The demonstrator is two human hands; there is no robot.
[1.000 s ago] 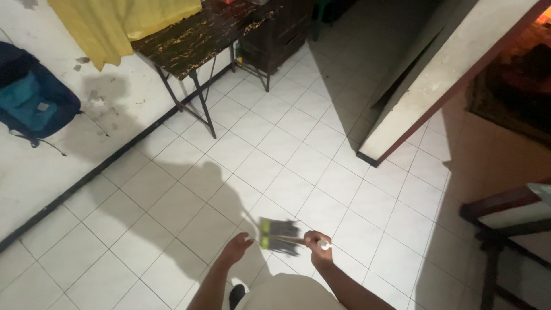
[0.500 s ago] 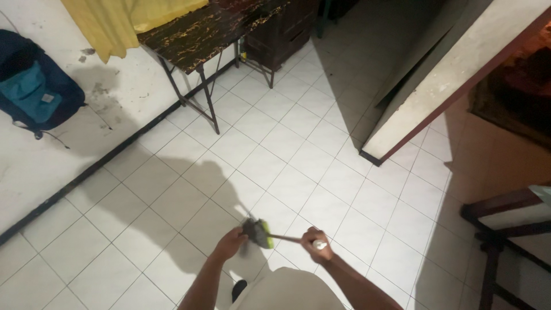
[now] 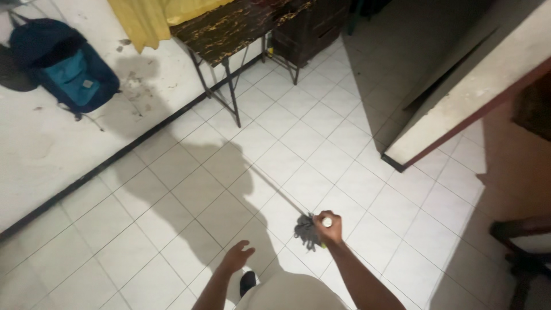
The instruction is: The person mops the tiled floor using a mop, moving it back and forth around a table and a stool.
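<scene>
Flanking the mop (image 3: 308, 231): dark table (image 3: 229, 28), blue backpack (image 3: 63, 72), wall corner (image 3: 459, 109).

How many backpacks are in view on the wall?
1. A blue backpack with a teal pocket hangs on the white wall at upper left; the dark shape at its left edge is unclear.

Plenty of bare tile floor (image 3: 172, 189) ahead, but the dark table (image 3: 229, 28), backpack (image 3: 63, 69) and wall corner (image 3: 459, 109) hem it in.

White square-tiled floor (image 3: 321, 138); far left, a blue backpack (image 3: 63, 74) hangs on the white wall (image 3: 51, 149) beside a dark metal-legged table (image 3: 229, 28).
</scene>
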